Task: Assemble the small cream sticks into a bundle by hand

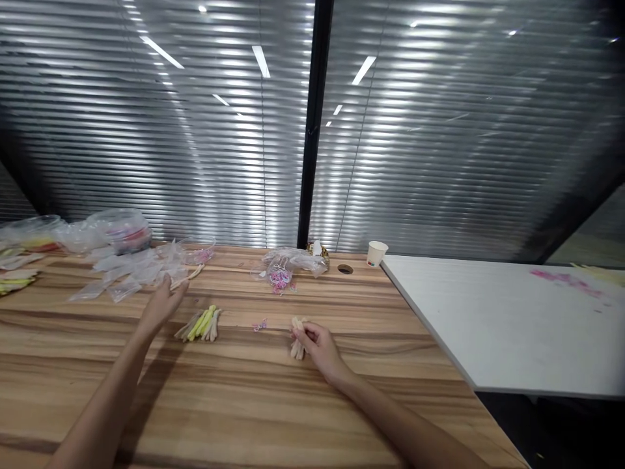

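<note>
Right hand [323, 352] has fingers pinched on a cream strip bundle [295, 352] mid-surface [234, 404], presumably keeping strands together; left hand [161, 309] is at a loose cream strip [194, 273], grip unclear.

A single view looks out from the person's head, above and behind the left fingers [180, 293] and the right fingers [312, 331], facing forward and down across the table [219, 404]. It sits far enough back to frame both forearms [105, 397], and wide enough to reach the blinds [219, 143] beyond the fingers.
</note>
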Tool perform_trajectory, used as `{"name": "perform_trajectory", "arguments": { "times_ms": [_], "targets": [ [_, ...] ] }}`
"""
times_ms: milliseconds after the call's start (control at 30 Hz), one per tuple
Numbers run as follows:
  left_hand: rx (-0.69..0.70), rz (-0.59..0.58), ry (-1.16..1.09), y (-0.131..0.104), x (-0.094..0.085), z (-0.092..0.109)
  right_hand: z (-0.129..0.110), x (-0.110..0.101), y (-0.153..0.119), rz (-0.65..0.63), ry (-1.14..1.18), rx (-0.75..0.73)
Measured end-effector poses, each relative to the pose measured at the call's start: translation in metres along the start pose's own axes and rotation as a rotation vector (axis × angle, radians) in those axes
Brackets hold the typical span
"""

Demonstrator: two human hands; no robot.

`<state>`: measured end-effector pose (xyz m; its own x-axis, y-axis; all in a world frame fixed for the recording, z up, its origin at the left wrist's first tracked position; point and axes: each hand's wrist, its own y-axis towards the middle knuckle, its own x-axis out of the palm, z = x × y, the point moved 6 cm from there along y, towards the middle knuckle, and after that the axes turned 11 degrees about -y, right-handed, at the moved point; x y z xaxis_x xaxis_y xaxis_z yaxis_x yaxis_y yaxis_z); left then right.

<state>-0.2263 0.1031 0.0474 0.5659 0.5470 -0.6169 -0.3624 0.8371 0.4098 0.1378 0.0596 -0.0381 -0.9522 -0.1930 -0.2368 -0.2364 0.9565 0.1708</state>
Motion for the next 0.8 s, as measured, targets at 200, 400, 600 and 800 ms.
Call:
{"name": "perform_trajectory", "arguments": {
  "times_ms": [200, 400, 600, 800],
  "targets": [
    [0.247, -0.148, -0.2, -0.052, 0.055, 0.078, -0.014, -0.002, -0.003, 0.014, -0.015, -0.031],
    [0.153, -0.512, -0.637, -0.148, 0.124, 0.149, -0.015, -0.008, -0.002, 0.093, 0.022, -0.046],
    [0.152, -0.638, -0.763, -0.171, 0.149, 0.152, -0.016, -0.01, -0.002, 0.131, -0.059, -0.061],
    [0.163, -0.672, -0.692, -0.171, 0.155, 0.153, -0.027, -0.008, -0.006, 0.047, -0.081, -0.098]
  ]
}}
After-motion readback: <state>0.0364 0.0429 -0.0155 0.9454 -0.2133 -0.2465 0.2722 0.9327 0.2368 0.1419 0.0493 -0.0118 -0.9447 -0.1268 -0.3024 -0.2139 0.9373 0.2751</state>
